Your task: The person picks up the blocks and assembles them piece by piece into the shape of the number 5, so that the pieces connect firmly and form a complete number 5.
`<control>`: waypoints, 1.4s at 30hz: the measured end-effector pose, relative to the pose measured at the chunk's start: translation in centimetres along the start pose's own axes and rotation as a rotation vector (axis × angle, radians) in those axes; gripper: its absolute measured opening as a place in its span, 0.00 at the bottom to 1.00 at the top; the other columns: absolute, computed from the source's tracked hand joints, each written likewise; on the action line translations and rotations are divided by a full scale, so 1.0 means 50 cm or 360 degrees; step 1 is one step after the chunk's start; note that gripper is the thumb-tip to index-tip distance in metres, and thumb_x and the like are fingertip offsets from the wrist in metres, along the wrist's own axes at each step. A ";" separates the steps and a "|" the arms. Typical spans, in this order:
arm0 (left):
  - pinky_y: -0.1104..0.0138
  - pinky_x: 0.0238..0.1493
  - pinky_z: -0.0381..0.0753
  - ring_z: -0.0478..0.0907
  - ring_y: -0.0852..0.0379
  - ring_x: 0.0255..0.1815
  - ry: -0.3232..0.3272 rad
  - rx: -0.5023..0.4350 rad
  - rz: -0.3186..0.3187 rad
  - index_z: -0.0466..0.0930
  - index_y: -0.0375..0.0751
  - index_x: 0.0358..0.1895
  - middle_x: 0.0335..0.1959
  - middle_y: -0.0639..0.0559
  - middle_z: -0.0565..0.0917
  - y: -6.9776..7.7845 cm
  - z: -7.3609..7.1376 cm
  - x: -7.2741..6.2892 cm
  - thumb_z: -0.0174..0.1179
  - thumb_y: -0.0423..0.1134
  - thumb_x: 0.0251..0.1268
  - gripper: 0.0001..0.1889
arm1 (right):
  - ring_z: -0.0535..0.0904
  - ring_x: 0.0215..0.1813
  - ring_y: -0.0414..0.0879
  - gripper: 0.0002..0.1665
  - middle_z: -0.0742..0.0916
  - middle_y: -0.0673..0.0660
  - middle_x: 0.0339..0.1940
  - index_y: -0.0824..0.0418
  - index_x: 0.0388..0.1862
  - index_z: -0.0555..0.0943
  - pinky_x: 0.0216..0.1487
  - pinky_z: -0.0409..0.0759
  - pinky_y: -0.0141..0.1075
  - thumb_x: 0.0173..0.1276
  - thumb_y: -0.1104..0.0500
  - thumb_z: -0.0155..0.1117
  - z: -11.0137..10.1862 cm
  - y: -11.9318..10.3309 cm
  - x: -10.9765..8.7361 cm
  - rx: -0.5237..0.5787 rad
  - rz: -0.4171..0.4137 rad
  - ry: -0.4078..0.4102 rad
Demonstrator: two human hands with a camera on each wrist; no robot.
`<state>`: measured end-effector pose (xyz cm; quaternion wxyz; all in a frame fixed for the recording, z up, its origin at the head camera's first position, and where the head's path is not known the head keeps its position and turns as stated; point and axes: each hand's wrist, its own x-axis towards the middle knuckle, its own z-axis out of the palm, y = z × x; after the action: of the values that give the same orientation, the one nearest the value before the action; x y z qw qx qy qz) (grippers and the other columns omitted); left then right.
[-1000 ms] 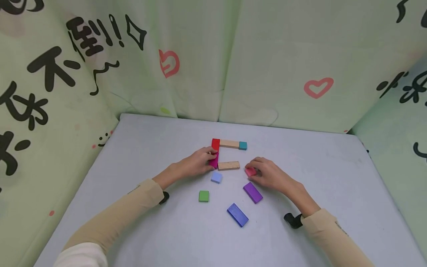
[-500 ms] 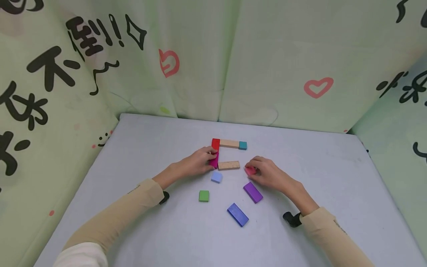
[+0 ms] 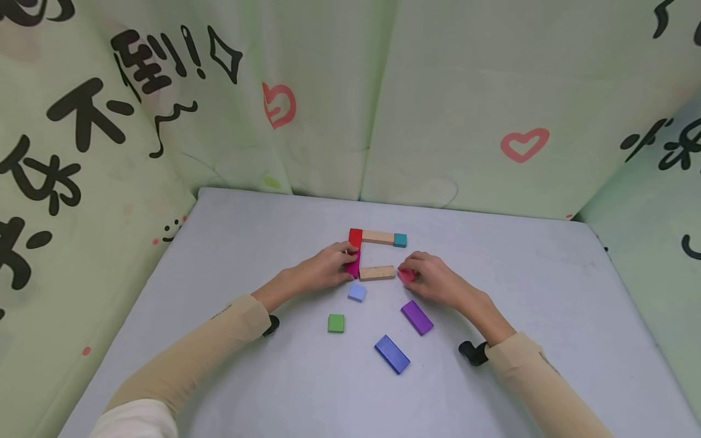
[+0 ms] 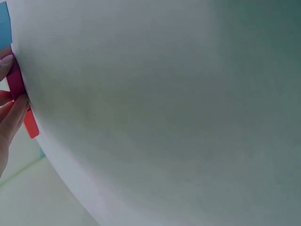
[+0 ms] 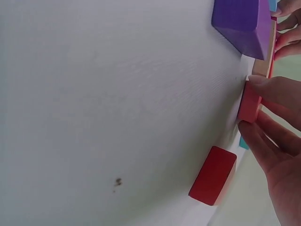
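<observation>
My left hand (image 3: 328, 266) pinches a magenta block (image 4: 15, 81) between thumb and fingers on the white table. That block lines up with a red block (image 3: 355, 235) at its far end. Two plain wooden blocks run rightward from this column: the far wooden block (image 3: 378, 237) ends at a teal block (image 3: 400, 240), and the near wooden block (image 3: 376, 273) starts beside the magenta one. Just off the near wooden block's right end, my right hand (image 3: 438, 280) holds a small pinkish-red block (image 5: 249, 101) between thumb and fingertips, low over the tabletop.
Closer to me lie a light blue block (image 3: 357, 292), a green block (image 3: 336, 323), a purple block (image 3: 417, 317) and a blue block (image 3: 392, 354). The right wrist view shows a dark red block (image 5: 214, 176) near the right hand. A printed curtain (image 3: 449, 109) hangs behind the table.
My right hand has carried the pinkish-red block slightly left and away from me, closer to the near wooden block's end. The left hand stays on the magenta block.
</observation>
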<state>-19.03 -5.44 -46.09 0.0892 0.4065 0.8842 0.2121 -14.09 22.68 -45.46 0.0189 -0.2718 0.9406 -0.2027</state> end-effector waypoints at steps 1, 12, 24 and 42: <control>0.58 0.68 0.79 0.75 0.43 0.69 0.0001 0.0000 0.0002 0.78 0.24 0.64 0.67 0.36 0.77 0.000 0.000 0.001 0.71 0.35 0.66 0.26 | 0.83 0.47 0.52 0.16 0.87 0.62 0.48 0.68 0.50 0.87 0.51 0.88 0.46 0.62 0.68 0.75 -0.001 0.000 0.001 0.0001 0.0004 -0.0003; 0.58 0.67 0.79 0.75 0.42 0.69 0.0005 -0.0031 0.0021 0.79 0.24 0.63 0.66 0.36 0.77 -0.002 0.002 0.003 0.71 0.34 0.65 0.26 | 0.82 0.48 0.52 0.16 0.87 0.62 0.48 0.67 0.50 0.87 0.51 0.88 0.46 0.62 0.67 0.75 -0.001 -0.002 0.008 0.0016 0.0009 -0.0012; 0.59 0.67 0.79 0.75 0.42 0.69 0.0002 0.0003 0.0017 0.79 0.25 0.63 0.67 0.36 0.77 -0.001 0.002 0.002 0.71 0.35 0.65 0.26 | 0.83 0.50 0.54 0.17 0.87 0.62 0.50 0.67 0.51 0.87 0.53 0.88 0.47 0.63 0.67 0.75 0.001 -0.005 0.010 0.0016 0.0034 -0.0018; 0.59 0.67 0.79 0.75 0.43 0.69 -0.0007 0.0004 -0.0007 0.78 0.26 0.64 0.67 0.37 0.76 -0.006 0.004 0.000 0.71 0.36 0.66 0.27 | 0.85 0.53 0.57 0.21 0.86 0.64 0.54 0.69 0.56 0.84 0.55 0.87 0.50 0.63 0.68 0.74 -0.010 -0.005 -0.011 0.0076 0.0019 0.0021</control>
<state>-19.14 -5.55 -46.41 0.0910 0.4053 0.8851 0.2098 -13.55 22.95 -44.93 0.0203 -0.2644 0.9372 -0.2267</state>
